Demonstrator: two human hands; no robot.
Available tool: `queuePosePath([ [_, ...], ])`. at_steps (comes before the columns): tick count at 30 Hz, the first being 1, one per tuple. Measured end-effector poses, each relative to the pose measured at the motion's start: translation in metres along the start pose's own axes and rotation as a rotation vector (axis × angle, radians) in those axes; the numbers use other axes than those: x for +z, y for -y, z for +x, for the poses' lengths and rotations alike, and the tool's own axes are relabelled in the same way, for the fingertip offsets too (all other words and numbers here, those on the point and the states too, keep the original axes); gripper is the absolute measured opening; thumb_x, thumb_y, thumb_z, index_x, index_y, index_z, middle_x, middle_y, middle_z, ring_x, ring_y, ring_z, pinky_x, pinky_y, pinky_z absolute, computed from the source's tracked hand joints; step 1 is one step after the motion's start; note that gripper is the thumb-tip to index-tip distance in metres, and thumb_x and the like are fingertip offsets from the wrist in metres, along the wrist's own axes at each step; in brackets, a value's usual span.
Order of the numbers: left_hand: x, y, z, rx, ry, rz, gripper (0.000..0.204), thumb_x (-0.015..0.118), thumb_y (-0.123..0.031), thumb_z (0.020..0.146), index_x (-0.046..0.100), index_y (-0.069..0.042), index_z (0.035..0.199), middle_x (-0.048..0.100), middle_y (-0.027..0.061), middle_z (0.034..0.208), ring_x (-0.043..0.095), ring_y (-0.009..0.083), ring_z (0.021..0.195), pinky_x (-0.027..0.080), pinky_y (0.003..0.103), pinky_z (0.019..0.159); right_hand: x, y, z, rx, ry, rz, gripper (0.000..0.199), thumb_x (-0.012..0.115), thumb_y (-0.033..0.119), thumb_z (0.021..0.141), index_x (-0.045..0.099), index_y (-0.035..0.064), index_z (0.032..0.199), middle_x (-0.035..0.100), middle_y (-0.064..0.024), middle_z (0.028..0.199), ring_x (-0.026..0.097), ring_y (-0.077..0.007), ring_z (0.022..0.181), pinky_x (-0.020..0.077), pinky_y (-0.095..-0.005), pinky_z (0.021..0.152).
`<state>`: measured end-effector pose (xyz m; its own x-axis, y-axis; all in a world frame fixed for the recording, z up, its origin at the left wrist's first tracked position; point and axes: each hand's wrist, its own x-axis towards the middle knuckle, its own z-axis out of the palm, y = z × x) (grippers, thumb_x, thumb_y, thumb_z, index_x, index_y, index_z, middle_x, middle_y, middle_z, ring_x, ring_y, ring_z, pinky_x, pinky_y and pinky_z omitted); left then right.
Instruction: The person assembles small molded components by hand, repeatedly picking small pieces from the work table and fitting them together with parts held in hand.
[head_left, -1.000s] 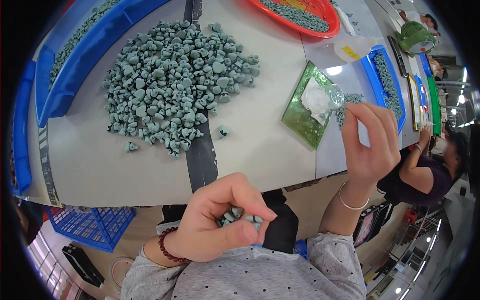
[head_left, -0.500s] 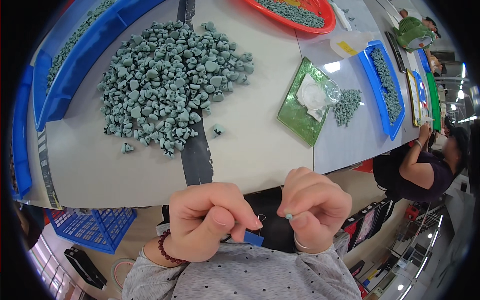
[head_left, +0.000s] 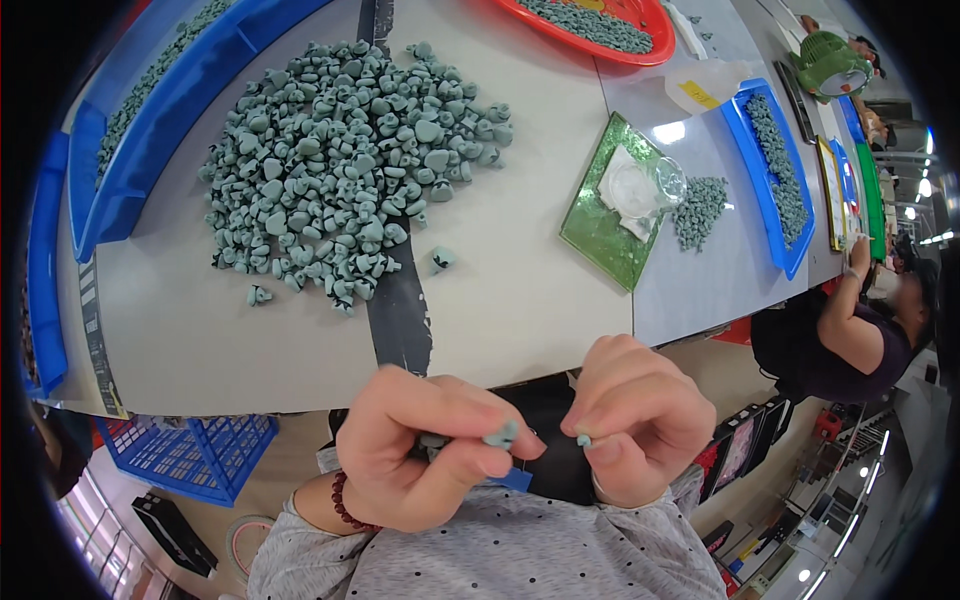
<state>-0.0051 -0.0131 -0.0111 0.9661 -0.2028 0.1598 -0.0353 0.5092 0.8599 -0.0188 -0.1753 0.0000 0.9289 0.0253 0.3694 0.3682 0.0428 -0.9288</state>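
Note:
My left hand (head_left: 405,445) is closed, with a small grey-green plastic piece (head_left: 502,435) pinched between thumb and forefinger. Something greyish shows partly behind its curled fingers, too hidden to name. A tinier grey-green piece (head_left: 583,440) sits at the fingertips of my right hand (head_left: 645,425), also closed in a pinch. The two hands are a short way apart, over my lap in front of the table edge. Beyond them lies a big pile of grey-green figure-like pieces (head_left: 330,160) with black parts. Two single pieces, one of them a loose piece (head_left: 442,260), lie beside it.
A green board (head_left: 610,240) carries a white patch and a small clear round dish (head_left: 668,182). Nearby are a little heap of tiny pieces (head_left: 698,212) and a blue tray (head_left: 797,240). A red basin (head_left: 610,55) and blue bin (head_left: 180,150) stand farther off. A co-worker (head_left: 850,340) sits at right.
My left fingers have turned, so the grey-green piece now shows between thumb and forefinger. My right hand keeps its pinch on the tiny piece.

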Motion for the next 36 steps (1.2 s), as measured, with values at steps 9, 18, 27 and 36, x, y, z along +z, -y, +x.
queuePosePath([
  [9, -0.01, -0.004, 0.003, 0.074, 0.213, 0.236, 0.027, 0.065, -0.011, 0.08, 0.041, -0.003, 0.088, 0.062, 0.0131, 0.068, 0.053, 0.009, 0.051, 0.038, 0.018, 0.043, 0.006, 0.005, 0.013, -0.286, 0.099, -0.421, 0.014, 0.064, 0.005, 0.066, 0.058, 0.002, 0.078, 0.06, -0.0064, 0.07, 0.05, -0.0139, 0.057, 0.0297, -0.0261, 0.048],
  [18, -0.017, 0.0, 0.001, 0.178, 0.279, 0.242, 0.023, 0.064, -0.001, 0.078, 0.045, -0.001, 0.091, 0.062, 0.018, 0.072, 0.053, 0.0086, 0.048, 0.039, 0.018, 0.04, 0.012, 0.01, 0.014, -0.506, 0.083, -0.706, 0.017, 0.065, 0.004, 0.056, 0.064, 0.0035, 0.072, 0.06, -0.0032, 0.073, 0.05, -0.0108, 0.056, 0.0276, -0.0217, 0.046],
  [27, -0.008, -0.007, 0.003, 0.047, 0.253, 0.224, 0.02, 0.064, -0.006, 0.079, 0.048, 0.0, 0.091, 0.062, 0.0173, 0.074, 0.055, 0.0098, 0.055, 0.042, 0.018, 0.047, 0.004, 0.017, 0.017, -0.543, 0.146, -0.75, 0.02, 0.067, 0.006, 0.055, 0.064, 0.004, 0.074, 0.061, -0.0032, 0.073, 0.051, -0.0111, 0.058, 0.0291, -0.0221, 0.047],
  [36, -0.005, -0.01, 0.009, -0.489, 0.23, -0.031, 0.036, 0.07, -0.031, 0.076, 0.047, -0.004, 0.083, 0.056, 0.0051, 0.072, 0.05, 0.007, 0.063, 0.039, 0.02, 0.058, -0.001, 0.013, 0.015, -0.365, 0.148, -0.557, 0.027, 0.073, 0.003, 0.058, 0.065, -0.0007, 0.083, 0.061, -0.0045, 0.077, 0.055, -0.0152, 0.059, 0.0394, -0.0248, 0.05],
])
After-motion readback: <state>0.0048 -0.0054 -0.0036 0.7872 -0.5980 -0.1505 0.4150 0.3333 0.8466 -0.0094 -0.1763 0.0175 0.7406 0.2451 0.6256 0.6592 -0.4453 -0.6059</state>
